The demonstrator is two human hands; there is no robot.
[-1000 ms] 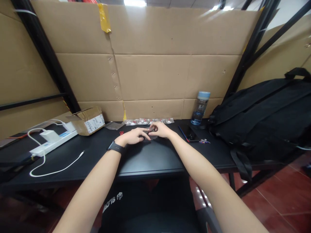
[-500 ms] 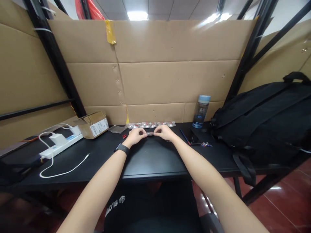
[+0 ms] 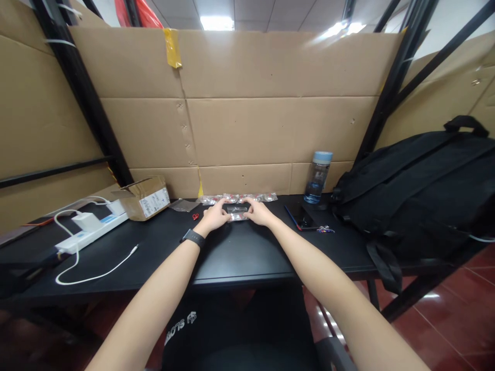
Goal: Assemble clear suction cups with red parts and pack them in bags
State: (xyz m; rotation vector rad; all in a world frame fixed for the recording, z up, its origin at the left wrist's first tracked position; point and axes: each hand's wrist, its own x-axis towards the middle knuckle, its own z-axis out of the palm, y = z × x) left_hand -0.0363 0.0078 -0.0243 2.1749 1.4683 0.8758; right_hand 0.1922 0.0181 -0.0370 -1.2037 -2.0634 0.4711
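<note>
A small clear plastic packet (image 3: 237, 217) with something silvery and reddish in its lower part is stretched between my two hands over the black table (image 3: 247, 252). My left hand (image 3: 215, 215), with a dark watch on the wrist, grips its left edge between thumb and fingers. The right edge is pinched by my right hand (image 3: 259, 212). Just behind my hands, several similar packets (image 3: 270, 197) lie in a row along the cardboard wall. Red-handled scissors (image 3: 195, 216) and a flat clear bag (image 3: 183, 205) lie left of my left hand.
An open cardboard box (image 3: 149, 201), a white power strip (image 3: 93, 234) and a white cable (image 3: 116, 268) are on the left. To the right are a phone (image 3: 301, 216), a keychain (image 3: 325, 229), a water bottle (image 3: 317, 178) and a black backpack (image 3: 421, 190).
The packet between my hands has tilted from nearly edge-on to showing its broad face. My fingers are spread further along its sides. The view has shifted slightly.
</note>
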